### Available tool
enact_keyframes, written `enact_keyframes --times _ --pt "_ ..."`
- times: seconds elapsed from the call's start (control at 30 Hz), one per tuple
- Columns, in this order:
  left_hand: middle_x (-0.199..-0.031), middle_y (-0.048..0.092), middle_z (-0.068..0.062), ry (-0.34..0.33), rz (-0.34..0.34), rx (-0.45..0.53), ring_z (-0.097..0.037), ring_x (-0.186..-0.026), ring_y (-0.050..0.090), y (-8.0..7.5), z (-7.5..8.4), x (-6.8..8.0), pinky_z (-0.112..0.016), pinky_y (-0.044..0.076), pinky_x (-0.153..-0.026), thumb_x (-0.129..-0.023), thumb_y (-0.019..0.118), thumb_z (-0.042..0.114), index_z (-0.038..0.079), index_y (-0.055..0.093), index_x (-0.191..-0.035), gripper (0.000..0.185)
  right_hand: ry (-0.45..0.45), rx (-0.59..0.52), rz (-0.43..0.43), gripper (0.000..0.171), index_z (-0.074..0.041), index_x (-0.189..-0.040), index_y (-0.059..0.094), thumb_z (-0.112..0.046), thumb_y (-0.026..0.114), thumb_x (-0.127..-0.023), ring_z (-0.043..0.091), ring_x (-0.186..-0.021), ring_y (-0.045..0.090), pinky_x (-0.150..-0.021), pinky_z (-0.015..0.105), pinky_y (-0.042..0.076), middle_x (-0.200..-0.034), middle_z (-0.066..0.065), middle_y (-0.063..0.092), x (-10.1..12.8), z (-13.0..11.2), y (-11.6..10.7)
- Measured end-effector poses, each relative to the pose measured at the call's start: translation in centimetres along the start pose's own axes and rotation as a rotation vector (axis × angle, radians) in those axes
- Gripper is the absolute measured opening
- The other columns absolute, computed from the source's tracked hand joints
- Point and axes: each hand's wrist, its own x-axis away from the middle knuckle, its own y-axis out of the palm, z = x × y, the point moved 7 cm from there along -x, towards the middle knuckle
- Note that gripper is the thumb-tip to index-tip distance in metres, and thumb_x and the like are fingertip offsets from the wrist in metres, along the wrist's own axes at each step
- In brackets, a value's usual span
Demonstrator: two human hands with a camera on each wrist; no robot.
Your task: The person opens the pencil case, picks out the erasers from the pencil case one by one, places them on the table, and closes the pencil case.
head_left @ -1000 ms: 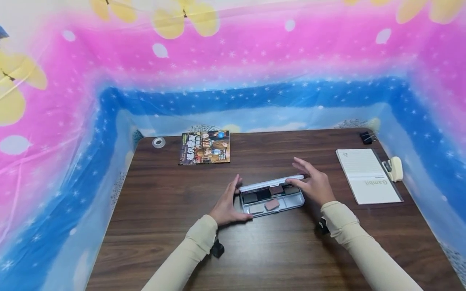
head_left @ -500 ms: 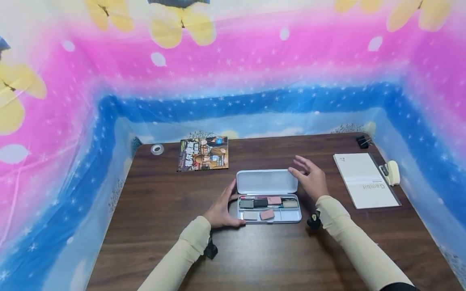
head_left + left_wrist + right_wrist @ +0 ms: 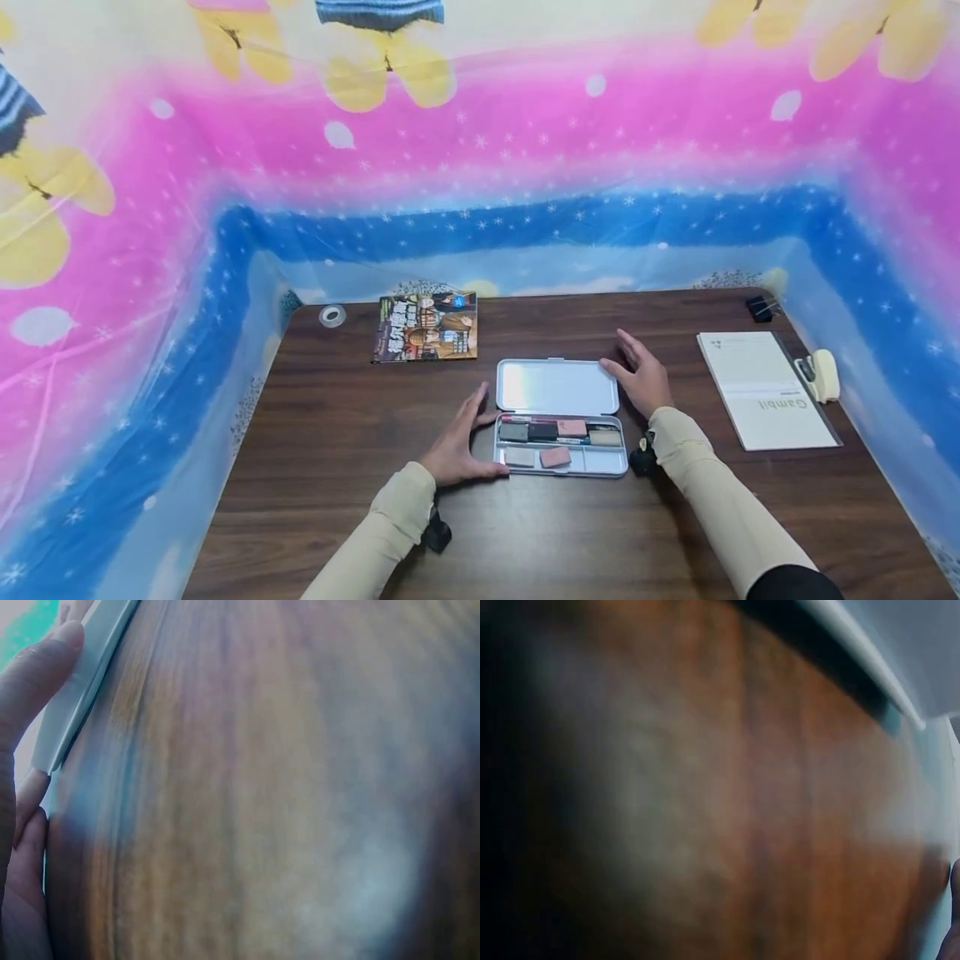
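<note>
A white pencil case (image 3: pixel 621 461) lies on the table, its lid (image 3: pixel 558 386) tipped back. My left hand (image 3: pixel 453 442) holds the left end of the case, thumb at the front corner and fingers toward the hinge. In the left wrist view the thumb (image 3: pixel 46 666) rests against the case's edge. My right hand (image 3: pixel 643 379) has its thumb at the lid's right edge, with the other fingers extended. Inside the case are a pink eraser (image 3: pixel 555 457), a white block (image 3: pixel 519 457), and a back row of grey, black, pink and beige blocks over pens.
A comic-style book (image 3: pixel 427 329) and a roll of tape (image 3: pixel 332 316) lie at the back left. On the right are a notepad (image 3: pixel 765 425), a cream stapler-like tool (image 3: pixel 825 375) and a black binder clip (image 3: pixel 760 309). Patterned cloth (image 3: pixel 480 225) walls the table.
The lid has swung from nearly upright to lying back, exposing the contents. My right hand has stayed at its right edge; my left hand keeps the case's left end.
</note>
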Motion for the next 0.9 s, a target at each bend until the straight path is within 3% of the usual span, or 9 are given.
enact_keyframes --times 0.17,0.27,0.4,0.63,0.9 --pt "-0.172 0.025 -0.016 0.02 -0.009 -0.031 -0.033 -0.157 0.028 0.4 0.0 -0.2 -0.063 0.021 -0.125 -0.079 0.097 0.03 0.01 0.007 -0.17 0.129 -0.027 0.047 -0.053 0.074 -0.012 -0.164 0.04 -0.026 0.076 -0.101 0.039 -0.152 0.038 -0.119 0.06 0.037 -0.165 0.018 0.041 -0.1 0.6 0.1" --pt "-0.173 0.021 -0.015 0.034 -0.006 -0.045 -0.032 -0.158 0.026 0.4 0.0 -0.3 -0.062 0.022 -0.125 -0.079 0.096 0.031 0.01 0.013 -0.17 0.125 -0.037 0.094 -0.076 0.076 -0.014 -0.164 0.039 -0.025 0.077 -0.1 0.04 -0.152 0.037 -0.119 0.062 0.036 -0.165 0.018 0.042 -0.3 0.7 0.3" --pt "-0.17 0.033 -0.012 0.058 0.007 -0.052 -0.033 -0.158 0.026 0.3 0.1 -0.3 -0.063 0.026 -0.124 -0.08 0.096 0.031 0.011 0.022 -0.169 0.117 -0.032 0.138 -0.102 0.076 -0.015 -0.165 0.039 -0.022 0.078 -0.099 0.04 -0.153 0.035 -0.12 0.063 0.034 -0.166 0.016 0.041 -0.5 0.7 0.5" --pt "-0.165 0.044 -0.008 0.13 0.043 -0.078 -0.03 -0.151 0.04 -0.2 0.6 -0.4 -0.056 0.035 -0.122 -0.079 0.096 0.026 0.01 0.042 -0.162 0.101 -0.049 0.156 -0.114 0.074 -0.013 -0.163 0.041 -0.021 0.077 -0.099 0.042 -0.151 0.037 -0.119 0.064 0.035 -0.165 0.017 0.042 -1.0 -0.1 0.6" --pt "-0.16 0.051 -0.006 0.124 0.034 -0.07 -0.029 -0.149 0.045 0.1 0.4 -0.3 -0.054 0.037 -0.121 -0.08 0.096 0.025 0.014 0.048 -0.159 0.093 -0.046 0.142 -0.089 0.074 -0.015 -0.164 0.04 -0.024 0.076 -0.1 0.042 -0.149 0.041 -0.117 0.062 0.038 -0.163 0.019 0.044 -0.2 -0.6 -0.2"
